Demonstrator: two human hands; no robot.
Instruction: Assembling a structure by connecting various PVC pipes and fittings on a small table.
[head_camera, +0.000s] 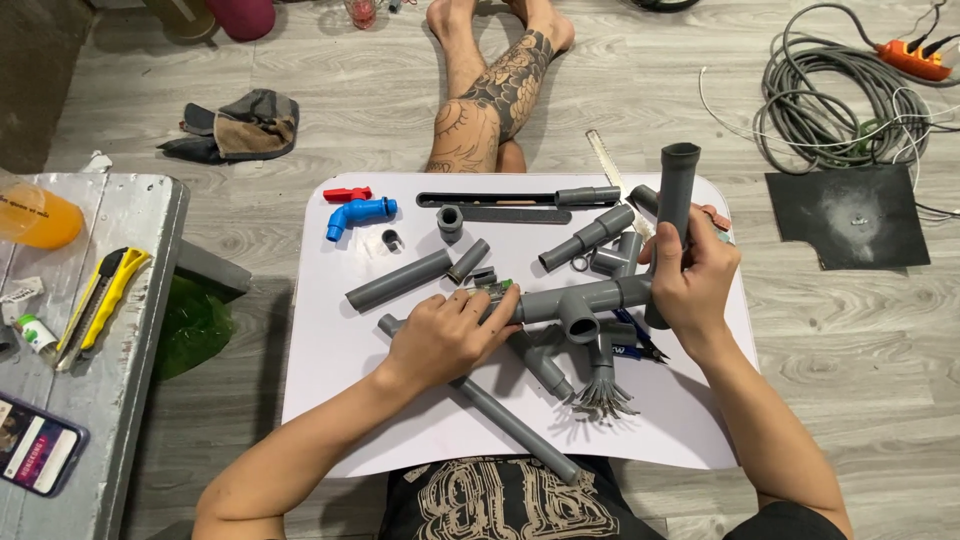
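Already, near the frame's centre, the left hand (445, 335) clenches the joined grey pipe assembly (585, 300) on the white tabletop (340, 400), while the right hand (690, 280) grasps an upright pipe (676, 190); loose pipe pieces (400, 280) and a blue tap (358, 214) lie unattached in the upper half.

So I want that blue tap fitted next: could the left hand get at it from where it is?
Probably yes: the left hand rests on the pipe assembly, and only low grey pipe pieces lie between it and the blue tap.
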